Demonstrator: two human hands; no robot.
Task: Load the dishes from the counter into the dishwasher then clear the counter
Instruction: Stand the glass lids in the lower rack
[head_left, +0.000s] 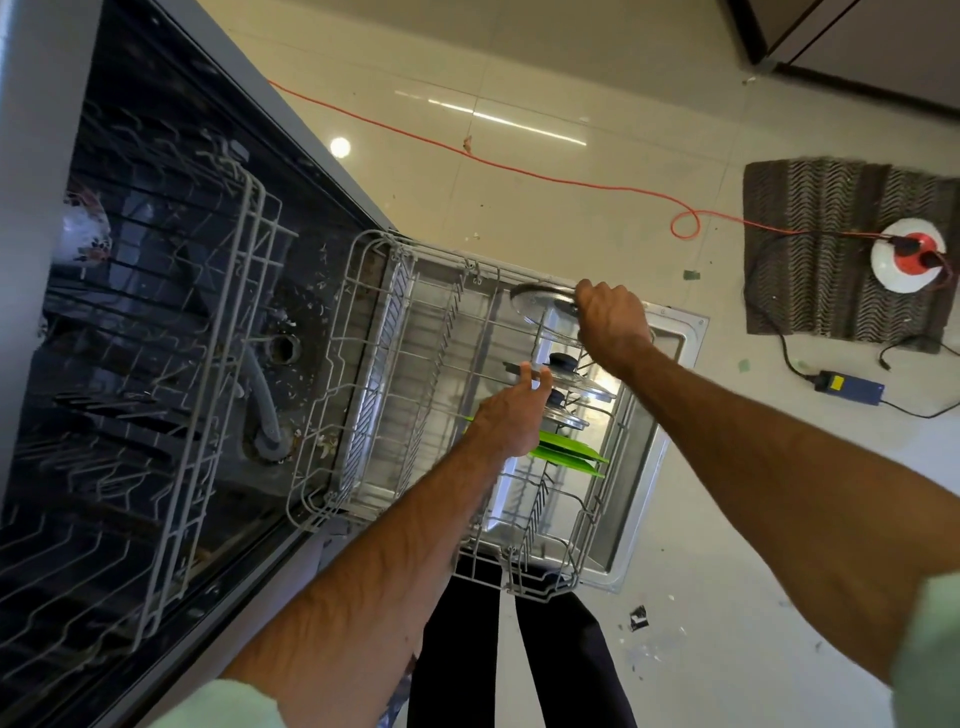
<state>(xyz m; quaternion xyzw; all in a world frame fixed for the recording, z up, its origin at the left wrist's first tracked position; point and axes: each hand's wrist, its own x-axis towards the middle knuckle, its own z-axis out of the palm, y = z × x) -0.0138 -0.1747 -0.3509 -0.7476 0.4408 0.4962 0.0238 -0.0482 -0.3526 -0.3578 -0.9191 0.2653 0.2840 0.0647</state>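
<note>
Forearms (363, 561) cross the rack (332, 364); right hand (613, 322) grips a glass lid (543, 304), left hand (511, 415) pinches a knobbed lid (582, 382) beside green plates (566, 452).

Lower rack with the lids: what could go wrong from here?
The glass lid gripped at its rim by the right hand appears not yet seated at the lower rack's outer end; it could slip and fall. The left hand pinches the knobbed lid, close to a third lid; they might knock together.
</note>
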